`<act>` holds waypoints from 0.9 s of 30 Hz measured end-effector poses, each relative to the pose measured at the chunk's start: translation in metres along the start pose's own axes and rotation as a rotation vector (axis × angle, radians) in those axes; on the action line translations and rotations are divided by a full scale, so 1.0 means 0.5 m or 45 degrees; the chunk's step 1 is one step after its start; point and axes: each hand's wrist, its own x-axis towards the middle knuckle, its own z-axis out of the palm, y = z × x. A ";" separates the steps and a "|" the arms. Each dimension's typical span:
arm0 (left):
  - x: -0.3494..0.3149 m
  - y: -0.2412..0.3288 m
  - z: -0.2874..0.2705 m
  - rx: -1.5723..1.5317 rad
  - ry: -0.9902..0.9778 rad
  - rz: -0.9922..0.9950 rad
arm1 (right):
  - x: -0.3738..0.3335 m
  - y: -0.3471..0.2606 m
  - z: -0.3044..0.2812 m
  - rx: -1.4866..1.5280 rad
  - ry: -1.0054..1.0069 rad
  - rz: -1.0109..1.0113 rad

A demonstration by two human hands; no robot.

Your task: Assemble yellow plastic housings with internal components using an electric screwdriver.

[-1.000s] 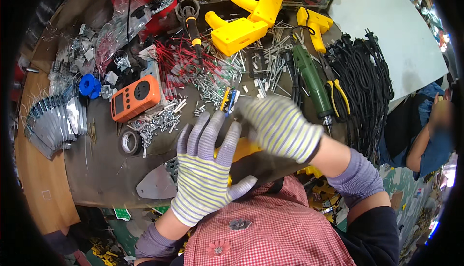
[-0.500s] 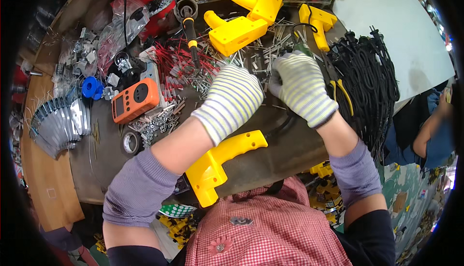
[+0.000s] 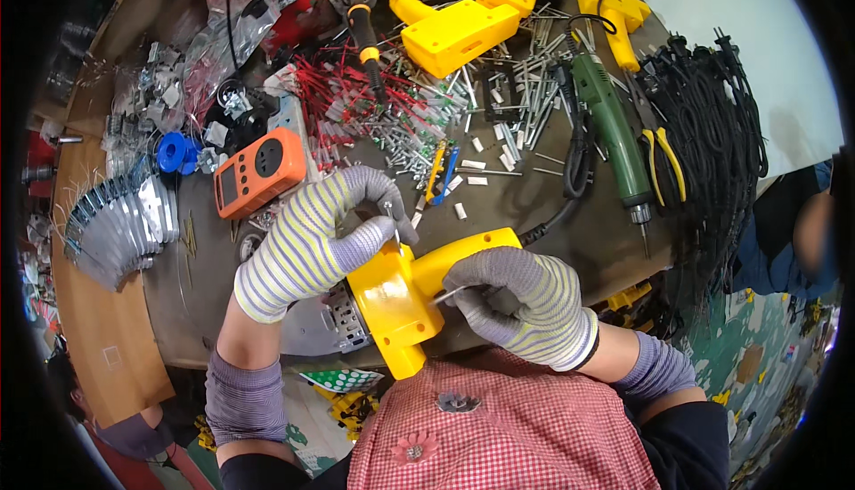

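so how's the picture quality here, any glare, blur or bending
Head view: heavy fisheye bending, black corners, so the table edge curves; a soft glare patch on the yellow tool housing between left hand and right hand; the centre is sharp, while the person at the right rim is blurred; lighting is even, shadows faint.

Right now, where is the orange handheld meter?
In the head view, the orange meter lies on the workbench at the person's left, just beyond the left hand and beside the blue spool.
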 end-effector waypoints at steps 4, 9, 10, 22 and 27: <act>0.001 0.010 0.006 0.138 -0.020 0.065 | -0.003 -0.002 0.002 -0.061 -0.041 0.022; 0.036 -0.017 0.024 0.618 -0.080 0.476 | -0.020 -0.008 0.004 0.232 -0.048 0.320; 0.045 -0.023 0.033 0.613 -0.071 0.480 | -0.018 -0.009 0.004 0.325 -0.029 0.402; -0.050 -0.039 -0.040 0.749 0.572 0.532 | 0.047 -0.038 -0.066 -0.494 -0.561 -0.051; -0.088 -0.053 -0.091 1.113 0.528 0.474 | 0.081 -0.033 -0.046 -0.693 -0.772 -0.465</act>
